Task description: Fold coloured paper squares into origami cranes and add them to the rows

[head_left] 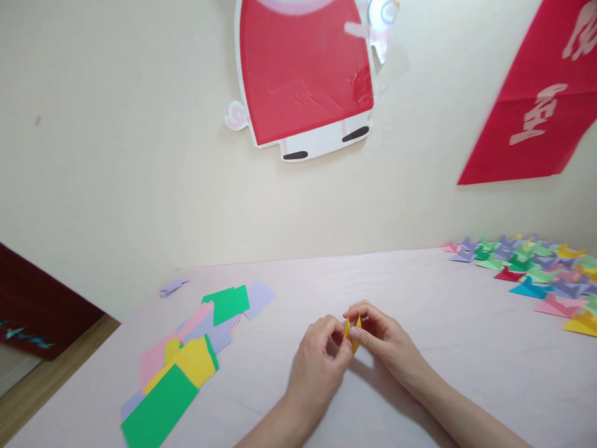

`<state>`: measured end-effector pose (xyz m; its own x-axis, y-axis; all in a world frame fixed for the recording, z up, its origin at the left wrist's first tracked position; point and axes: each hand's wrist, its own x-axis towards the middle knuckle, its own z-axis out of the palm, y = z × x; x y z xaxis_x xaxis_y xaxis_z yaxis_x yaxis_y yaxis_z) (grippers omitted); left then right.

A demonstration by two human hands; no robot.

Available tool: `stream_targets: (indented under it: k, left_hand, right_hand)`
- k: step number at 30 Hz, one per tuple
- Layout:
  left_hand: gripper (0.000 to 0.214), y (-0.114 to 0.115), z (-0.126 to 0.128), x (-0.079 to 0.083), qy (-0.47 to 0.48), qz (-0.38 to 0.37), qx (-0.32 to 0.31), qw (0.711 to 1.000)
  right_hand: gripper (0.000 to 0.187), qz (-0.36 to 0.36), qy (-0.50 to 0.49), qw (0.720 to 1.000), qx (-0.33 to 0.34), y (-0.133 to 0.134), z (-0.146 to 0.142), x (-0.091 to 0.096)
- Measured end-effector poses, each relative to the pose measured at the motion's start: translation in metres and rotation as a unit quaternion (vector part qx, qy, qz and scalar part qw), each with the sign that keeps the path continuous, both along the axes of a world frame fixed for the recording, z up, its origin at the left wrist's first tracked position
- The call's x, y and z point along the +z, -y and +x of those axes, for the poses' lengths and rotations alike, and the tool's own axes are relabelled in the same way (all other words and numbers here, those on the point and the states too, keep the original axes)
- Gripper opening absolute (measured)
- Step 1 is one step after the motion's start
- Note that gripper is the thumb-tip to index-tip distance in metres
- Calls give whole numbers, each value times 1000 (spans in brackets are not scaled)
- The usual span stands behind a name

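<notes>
A small piece of folded yellow paper (357, 344) is held between my two hands, just above the table near the middle. Two pointed tips of it stick up between the fingers; its lower part is mostly covered. My left hand (318, 356) pinches its left side with thumb and forefinger. From the other side, my right hand (385, 339) grips the right point, thumb in front and fingers behind.
Loose sheets of coloured paper, with a green sheet (161, 407) in front, lie spread on the pale tablecloth (261, 398) at left. Several rows of folded paper figures (527, 287) stand at the right. The wall (140, 186) rises behind the table.
</notes>
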<state>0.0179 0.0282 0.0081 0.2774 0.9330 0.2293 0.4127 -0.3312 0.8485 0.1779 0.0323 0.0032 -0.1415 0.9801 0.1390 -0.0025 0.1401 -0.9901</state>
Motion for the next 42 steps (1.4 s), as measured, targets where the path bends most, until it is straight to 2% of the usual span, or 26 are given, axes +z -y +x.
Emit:
stream_targets:
  k: [2, 5, 8, 16, 21, 25, 29, 34, 38, 42]
  left_hand:
    - [17, 1, 1, 0, -13, 7, -5, 1000]
    - [15, 0, 2, -1, -13, 17, -17, 1000]
    - [21, -2, 2, -1, -16, 32, -26, 999]
    - [24, 0, 7, 0, -83, 80, -17, 993]
    - [23, -2, 3, -3, -43, 60, 12, 997]
    - [27, -2, -1, -3, -26, 36, 16, 999]
    - [27, -4, -1, -2, 4, -19, -7, 1000]
    - [20, -6, -1, -1, 58, -80, -33, 995]
    - [27, -4, 1, 0, 45, -62, -26, 997]
    - [27, -3, 2, -1, -3, -15, -13, 1000]
  right_hand:
    - [21, 6, -14, 1000, -7, 1, 0, 0]
    - [24, -25, -53, 998, 4, 3, -2, 0]
    - [27, -39, -78, 996, -2, 4, -3, 2]
    - [34, -46, -64, 996, -48, 3, -3, 3]
    - [39, -54, -97, 993, -40, 0, -4, 4]
    - [35, -51, -64, 996, -26, 0, -3, 2]
    - [34, -38, -24, 998, -46, 2, 2, 1]
    - [33, -30, -39, 997, -56, 2, 2, 2]
    - [28, -31, -60, 998, -16, 1, -2, 2]
    - [31, -15, -47, 997, -51, 2, -3, 4]
